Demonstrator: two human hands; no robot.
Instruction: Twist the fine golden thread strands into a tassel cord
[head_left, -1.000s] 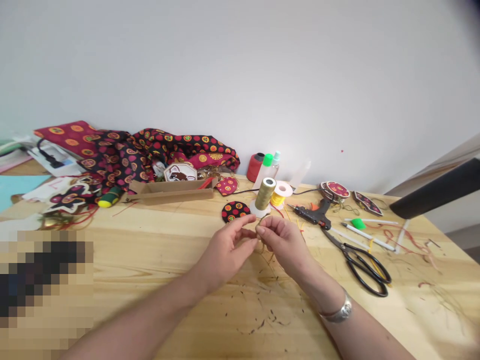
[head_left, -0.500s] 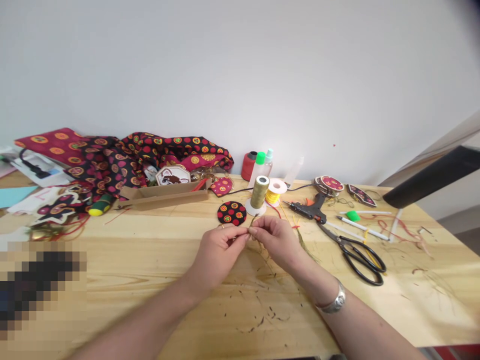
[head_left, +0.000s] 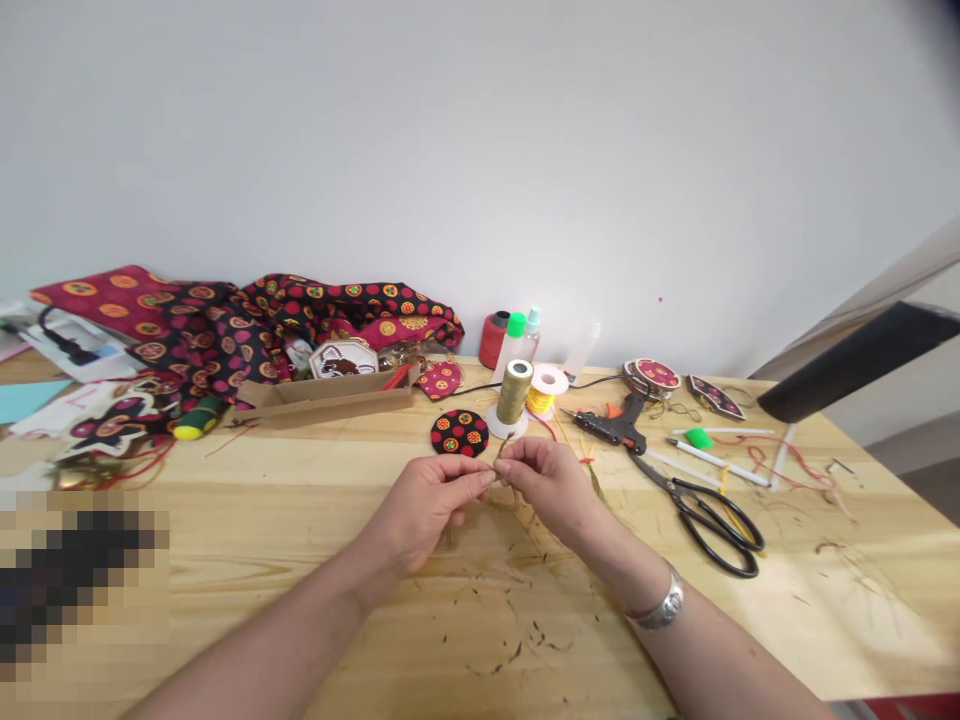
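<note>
Thumb and fingers of my left hand (head_left: pixel 442 495) are pinched close together over the table, gripping thin olive thread (head_left: pixel 508 444). My right hand (head_left: pixel 546 482) pinches the same thread, and its fingertips meet the left ones. Loose strands hang below the fingers; how the thread is looped between the fingertips is too small to tell. Just beyond the hands stands an olive thread spool (head_left: pixel 514 395), with a yellow cord spool (head_left: pixel 545 392) beside it. A round black patterned fabric disc (head_left: pixel 459 433) lies behind my left hand.
To the right lie black-handled scissors (head_left: pixel 716 525), a glue gun (head_left: pixel 611 428) and a white pen (head_left: pixel 720 463). A cardboard tray (head_left: pixel 330 400) and bunched patterned cloth (head_left: pixel 225 335) sit at the back left. Bottles (head_left: pixel 514 338) stand by the wall. Thread scraps (head_left: pixel 517 655) litter the front.
Both hands remain pinched together on the thread, with the left fingers slightly shifted. The whole view has moved a little.
</note>
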